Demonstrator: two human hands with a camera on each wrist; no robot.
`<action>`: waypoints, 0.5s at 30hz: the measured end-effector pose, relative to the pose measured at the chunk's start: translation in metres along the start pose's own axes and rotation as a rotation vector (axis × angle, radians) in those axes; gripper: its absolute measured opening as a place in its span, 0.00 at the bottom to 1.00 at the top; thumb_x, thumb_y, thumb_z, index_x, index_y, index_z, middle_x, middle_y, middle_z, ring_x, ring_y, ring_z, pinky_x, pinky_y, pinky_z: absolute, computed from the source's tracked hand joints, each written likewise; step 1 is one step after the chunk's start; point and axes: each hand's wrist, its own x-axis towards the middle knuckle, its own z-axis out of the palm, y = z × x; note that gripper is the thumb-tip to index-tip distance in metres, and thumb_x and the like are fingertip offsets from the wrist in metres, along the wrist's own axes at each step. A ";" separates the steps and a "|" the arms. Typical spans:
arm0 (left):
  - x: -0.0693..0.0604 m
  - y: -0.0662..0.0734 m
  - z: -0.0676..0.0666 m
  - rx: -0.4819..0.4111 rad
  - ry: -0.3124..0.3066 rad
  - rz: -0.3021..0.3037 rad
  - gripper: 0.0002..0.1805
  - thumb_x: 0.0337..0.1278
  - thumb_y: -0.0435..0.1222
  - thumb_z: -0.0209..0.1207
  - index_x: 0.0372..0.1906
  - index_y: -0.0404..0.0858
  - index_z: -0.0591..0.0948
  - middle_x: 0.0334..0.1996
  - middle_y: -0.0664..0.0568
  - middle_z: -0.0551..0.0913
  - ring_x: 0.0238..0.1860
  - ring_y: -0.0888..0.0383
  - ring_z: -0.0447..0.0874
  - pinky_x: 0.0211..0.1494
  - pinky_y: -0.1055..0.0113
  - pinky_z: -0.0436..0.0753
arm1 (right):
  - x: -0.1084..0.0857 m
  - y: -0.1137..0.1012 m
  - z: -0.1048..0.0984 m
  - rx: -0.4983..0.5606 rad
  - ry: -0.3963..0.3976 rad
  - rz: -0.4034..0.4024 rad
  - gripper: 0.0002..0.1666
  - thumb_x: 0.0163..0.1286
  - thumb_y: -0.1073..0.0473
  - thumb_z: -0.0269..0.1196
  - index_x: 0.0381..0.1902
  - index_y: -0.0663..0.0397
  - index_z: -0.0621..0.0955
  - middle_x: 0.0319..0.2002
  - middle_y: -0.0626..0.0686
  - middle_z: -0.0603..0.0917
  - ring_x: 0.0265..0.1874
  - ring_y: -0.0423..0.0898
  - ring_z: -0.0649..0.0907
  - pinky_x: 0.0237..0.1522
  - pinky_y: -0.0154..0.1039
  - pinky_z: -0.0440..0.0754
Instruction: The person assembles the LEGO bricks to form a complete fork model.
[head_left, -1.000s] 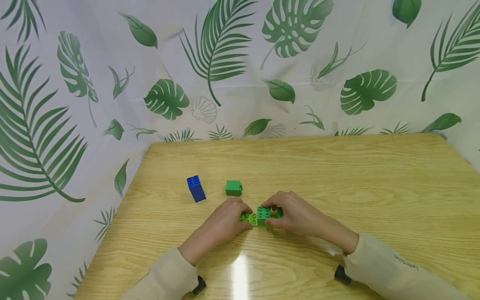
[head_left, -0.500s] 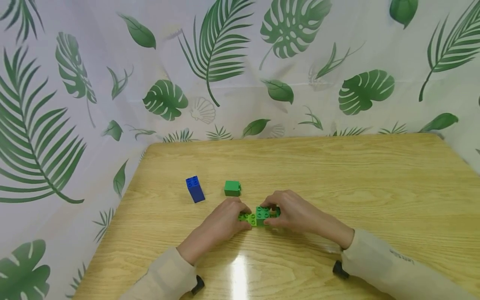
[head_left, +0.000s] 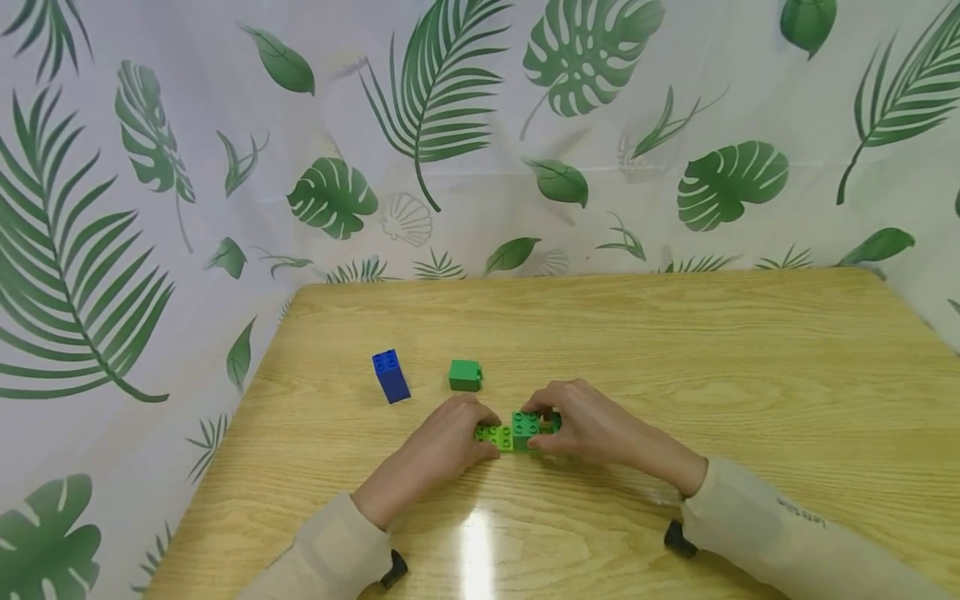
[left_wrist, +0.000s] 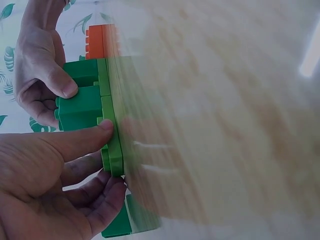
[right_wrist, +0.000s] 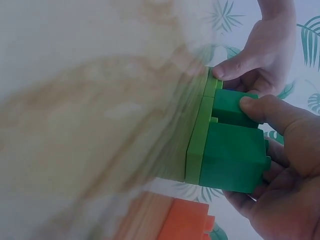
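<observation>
Low on a row of light green flat bricks [head_left: 500, 437], my left hand [head_left: 447, 437] pinches the left end between thumb and fingers. Two taller green bricks stand on that row's right part. My right hand [head_left: 592, 421] grips the left one of them, a green brick [head_left: 526, 430], with its thumb on the near side. The other green brick [right_wrist: 232, 157] stands just beyond it, a narrow gap apart, mostly hidden by the right hand in the head view. The right wrist view shows the thumb [right_wrist: 265, 107] pressed on the first brick.
On the wooden table [head_left: 675, 333], a tall blue brick [head_left: 392, 379] stands upright at the far left. Beside it a loose green brick [head_left: 465, 376] lies on its side, studs to the right. An orange brick [left_wrist: 97, 41] lies past the row's right end, hidden in the head view.
Both hands keep their hold and the bricks stay almost in place. The right forearm has shifted slightly left.
</observation>
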 end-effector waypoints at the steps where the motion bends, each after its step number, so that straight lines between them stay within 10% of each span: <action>1: 0.000 0.000 0.000 -0.004 0.000 -0.001 0.18 0.62 0.38 0.72 0.54 0.35 0.88 0.47 0.49 0.85 0.51 0.54 0.81 0.58 0.59 0.81 | 0.000 0.000 0.000 0.001 0.000 0.000 0.19 0.63 0.58 0.77 0.50 0.61 0.88 0.37 0.45 0.87 0.34 0.38 0.81 0.36 0.33 0.80; 15: 0.001 -0.002 -0.001 -0.005 -0.002 0.012 0.18 0.60 0.37 0.73 0.53 0.34 0.88 0.45 0.48 0.85 0.48 0.54 0.81 0.55 0.60 0.82 | 0.000 0.001 -0.001 0.013 -0.009 0.016 0.20 0.64 0.57 0.76 0.50 0.61 0.87 0.37 0.44 0.87 0.34 0.37 0.81 0.36 0.33 0.79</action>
